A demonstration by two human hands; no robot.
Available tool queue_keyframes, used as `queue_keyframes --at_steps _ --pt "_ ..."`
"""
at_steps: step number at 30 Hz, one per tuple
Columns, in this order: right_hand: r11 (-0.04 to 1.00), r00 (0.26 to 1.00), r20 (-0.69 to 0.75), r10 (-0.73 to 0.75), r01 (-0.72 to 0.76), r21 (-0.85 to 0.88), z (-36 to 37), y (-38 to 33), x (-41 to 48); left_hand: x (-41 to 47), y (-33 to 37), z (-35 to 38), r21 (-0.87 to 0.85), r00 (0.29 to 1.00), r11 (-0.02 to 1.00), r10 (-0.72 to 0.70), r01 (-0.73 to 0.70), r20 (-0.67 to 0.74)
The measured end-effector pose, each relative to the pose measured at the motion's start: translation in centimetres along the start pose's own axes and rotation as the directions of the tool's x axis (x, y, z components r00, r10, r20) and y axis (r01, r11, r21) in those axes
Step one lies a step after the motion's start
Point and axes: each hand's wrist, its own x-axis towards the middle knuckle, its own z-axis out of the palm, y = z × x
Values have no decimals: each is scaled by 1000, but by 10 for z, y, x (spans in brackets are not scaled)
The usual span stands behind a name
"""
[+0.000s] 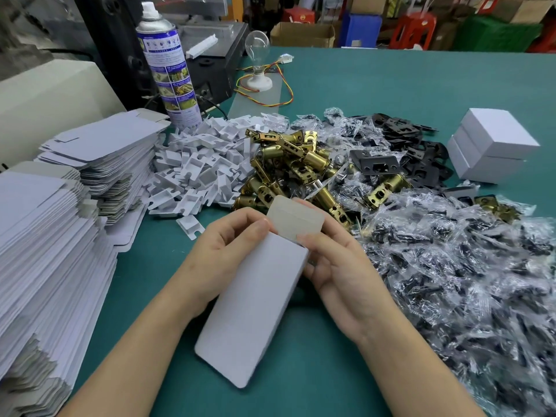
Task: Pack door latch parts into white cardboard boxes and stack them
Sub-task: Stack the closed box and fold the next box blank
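Both of my hands hold one white cardboard box (252, 308) above the green table, its near end pointing toward me. My left hand (222, 251) grips its left side near the top, thumb against the raised end flap (296, 219). My right hand (337, 266) grips the right side, thumb on the box's top corner. What is inside the box is hidden. Behind lie brass door latches (288, 167), white plastic inserts (198, 164), black strike plates (400, 145) and bagged black screws (457, 266). Two closed white boxes (490, 145) are stacked at the right.
Tall stacks of flat unfolded boxes (48, 236) fill the left side. A spray can (168, 64) and a light bulb on a base (257, 63) with wires stand at the back. A green table surface (391, 82) stretches behind the piles.
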Motion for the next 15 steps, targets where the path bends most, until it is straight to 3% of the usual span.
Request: queue_keyframes --at_steps 5,10,15 --pt "996 999 -11 -31 30 -85 0 3 0 0 -2 2 98 999 994 46 -45 -5" --pt "956 994 -74 -79 54 -289 0 6 0 1 -6 2 244 996 966 91 -84 -15" --pt "891 993 5 -119 109 -441 4 6 -1 1 -5 2 229 991 968 116 -98 -66"
